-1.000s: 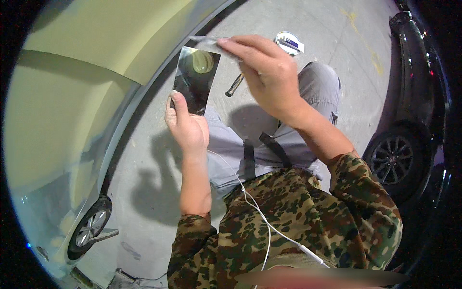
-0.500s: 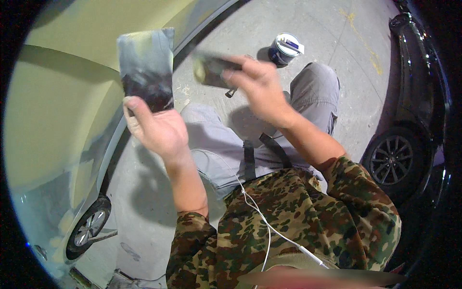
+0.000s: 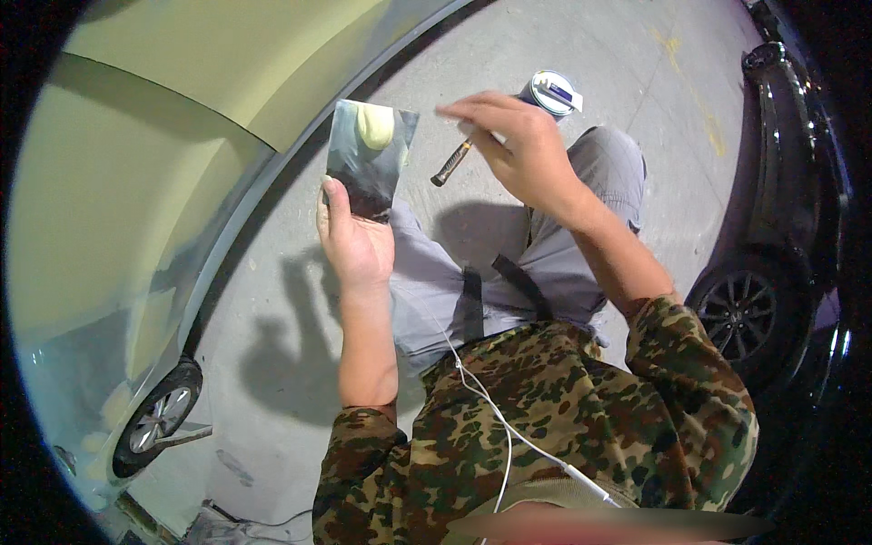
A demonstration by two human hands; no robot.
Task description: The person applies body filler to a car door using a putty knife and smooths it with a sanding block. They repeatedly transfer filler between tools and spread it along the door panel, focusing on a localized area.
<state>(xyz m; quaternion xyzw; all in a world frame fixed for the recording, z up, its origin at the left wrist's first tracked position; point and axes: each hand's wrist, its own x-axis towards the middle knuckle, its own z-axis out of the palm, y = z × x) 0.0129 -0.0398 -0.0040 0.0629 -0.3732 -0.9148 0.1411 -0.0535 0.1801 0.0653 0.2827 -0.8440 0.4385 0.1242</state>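
Pale yellow paste [image 3: 374, 125] sits in a thick smear near the top edge of a thin grey-and-black plate [image 3: 365, 162], held up at 11 o'clock from the centre of the view. The person's left hand [image 3: 355, 238] grips the plate's lower end, thumb along its left edge and the other fingers mostly hidden behind. At 1 o'clock, the right hand [image 3: 527, 150] hangs beside the plate, fingers bunched and pointing toward 9 o'clock; whether they pinch anything cannot be told. The step in hand appears to be working the paste on the plate; the next move seems to call for a steady plate and a light, flat stroke. Only a narrow gap shows between the plate's right edge and the right fingertips. Beyond the plate's upper left corner runs the dark lower edge of a yellowish car body [image 3: 173, 136], filling 8 to 11 o'clock, so room looks tighter that way. Concrete floor [image 3: 627, 54] stretches away toward 1 o'clock, where a lidded can [image 3: 554, 94] stands past the right hand. A dark-handled tool [image 3: 451, 163] lies at 12 o'clock.
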